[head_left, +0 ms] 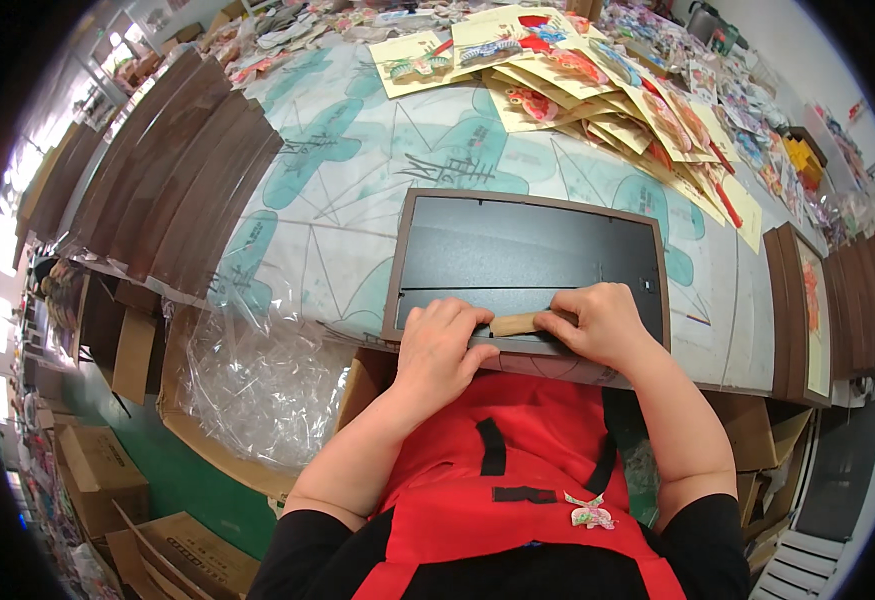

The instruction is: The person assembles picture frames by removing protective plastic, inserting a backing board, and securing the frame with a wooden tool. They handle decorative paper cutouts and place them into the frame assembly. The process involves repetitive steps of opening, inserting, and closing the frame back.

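A dark brown picture frame (532,200) lies back side up in front of me, its black backing board (527,255) showing. My right hand (602,325) is closed, pinching a flat tan strip (517,324) between thumb and fingers at the frame's near edge. The strip looks like wood or stiff card; I cannot tell which. At the strip's other end, my left hand (444,345) is closed over the near edge of the frame, fingers on top and thumb lower down. Small dark tabs sit along the frame's inner rim. My fingers hide part of the near rim.
Brown frames (172,170) stand stacked at the left, more frames (792,310) at the right. Yellowish cards with colourful ornaments (557,75) pile at the far side. Below the table's left edge, a cardboard box (257,470) holds clear plastic (257,385). Patterned sheeting (342,215) covers the table.
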A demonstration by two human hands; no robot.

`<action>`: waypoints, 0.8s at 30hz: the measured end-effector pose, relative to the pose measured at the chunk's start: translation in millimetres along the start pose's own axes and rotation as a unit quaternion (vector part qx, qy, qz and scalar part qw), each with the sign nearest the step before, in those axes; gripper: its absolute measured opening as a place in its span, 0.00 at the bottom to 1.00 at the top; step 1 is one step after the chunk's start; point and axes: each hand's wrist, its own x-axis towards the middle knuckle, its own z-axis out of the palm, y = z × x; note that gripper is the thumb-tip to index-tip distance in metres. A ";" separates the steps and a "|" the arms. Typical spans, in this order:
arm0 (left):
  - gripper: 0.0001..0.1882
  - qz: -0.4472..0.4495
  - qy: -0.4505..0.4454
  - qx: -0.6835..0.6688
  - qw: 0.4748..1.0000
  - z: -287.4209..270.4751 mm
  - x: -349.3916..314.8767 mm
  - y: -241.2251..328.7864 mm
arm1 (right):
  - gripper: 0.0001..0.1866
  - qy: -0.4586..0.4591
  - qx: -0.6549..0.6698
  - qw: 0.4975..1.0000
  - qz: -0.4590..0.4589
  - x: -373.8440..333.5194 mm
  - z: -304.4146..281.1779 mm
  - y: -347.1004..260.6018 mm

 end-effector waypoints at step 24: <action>0.25 -0.176 0.165 -0.182 0.953 2.1 -37.7 -61.2 | 0.14 0.009 -0.062 0.994 -0.085 39.0 32.1 -64.9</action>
